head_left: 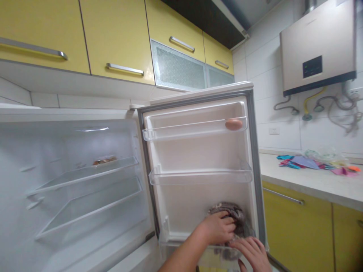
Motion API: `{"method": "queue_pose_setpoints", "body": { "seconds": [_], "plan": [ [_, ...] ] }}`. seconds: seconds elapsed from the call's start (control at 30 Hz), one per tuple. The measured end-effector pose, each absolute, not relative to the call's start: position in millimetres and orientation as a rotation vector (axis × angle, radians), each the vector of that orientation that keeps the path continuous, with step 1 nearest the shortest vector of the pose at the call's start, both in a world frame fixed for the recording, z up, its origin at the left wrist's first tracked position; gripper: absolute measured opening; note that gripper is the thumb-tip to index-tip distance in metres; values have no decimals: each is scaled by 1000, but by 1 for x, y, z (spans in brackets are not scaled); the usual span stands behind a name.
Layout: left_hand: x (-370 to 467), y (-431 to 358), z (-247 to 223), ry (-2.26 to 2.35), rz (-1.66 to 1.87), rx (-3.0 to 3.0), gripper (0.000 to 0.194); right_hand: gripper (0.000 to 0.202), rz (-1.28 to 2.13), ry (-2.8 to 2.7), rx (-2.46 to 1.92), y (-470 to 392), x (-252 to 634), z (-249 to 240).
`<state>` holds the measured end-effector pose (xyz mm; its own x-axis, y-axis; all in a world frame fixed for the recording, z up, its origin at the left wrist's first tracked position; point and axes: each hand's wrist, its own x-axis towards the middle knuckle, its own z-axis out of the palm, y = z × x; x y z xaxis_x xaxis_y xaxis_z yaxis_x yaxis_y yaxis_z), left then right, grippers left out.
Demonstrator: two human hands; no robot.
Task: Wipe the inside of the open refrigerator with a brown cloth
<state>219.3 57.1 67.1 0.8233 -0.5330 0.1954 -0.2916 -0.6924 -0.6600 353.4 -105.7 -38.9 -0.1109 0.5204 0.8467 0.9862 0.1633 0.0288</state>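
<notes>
A crumpled dark grey-brown patterned cloth [231,209] is bunched up in the lowest bin at the lower right of the open fridge door [195,151]. My left hand [219,228] presses into it from above, fingers curled into its folds. At the clear rim of the lowest door bin [211,249], my right hand [252,251] has bent fingers at the cloth's lower end, the thumb lower down. Part of the bundle shows blurred through the bin's front wall. Its underside is hidden by my hands.
One brown egg [233,124] lies in the top door bin. Inside the fridge, a small packet [104,160] rests on the upper shelf [85,175]. Right of the door, colourful cloths [304,162] and clear plastic lie on the counter [283,177]. Yellow cabinets [116,37] hang overhead.
</notes>
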Motion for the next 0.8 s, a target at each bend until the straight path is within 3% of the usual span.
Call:
{"method": "queue_pose_setpoints", "body": {
  "seconds": [0.43,0.63,0.8],
  "plan": [
    [80,110,109,454,-100,-2376,18,46,-828,-1808,-1428,-107,362,-37],
    [40,119,113,200,5,-2404,21,48,-844,-1791,-1418,-106,361,-37],
    [37,110,113,-105,109,-2416,10,49,-894,-1781,-1391,-107,361,-36]
  ]
}}
